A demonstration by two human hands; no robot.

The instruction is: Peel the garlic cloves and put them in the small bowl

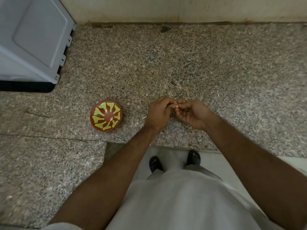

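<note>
Both hands pinch one garlic clove [176,106] — left hand [158,113], right hand [192,114]. Best to peel slowly, then drop it into the small bowl [106,115] left of the left hand.

Looks like a home kitchen to me; the speckled granite countertop [199,67] fills most of the frame and butts up against a pale tiled wall [182,9] along the top; a grey-white appliance [33,39] sits on it in the upper left; a small red bowl [106,115] with a yellow-green pattern stands left of centre; light floor tiles [216,163] show at the bottom.
</note>
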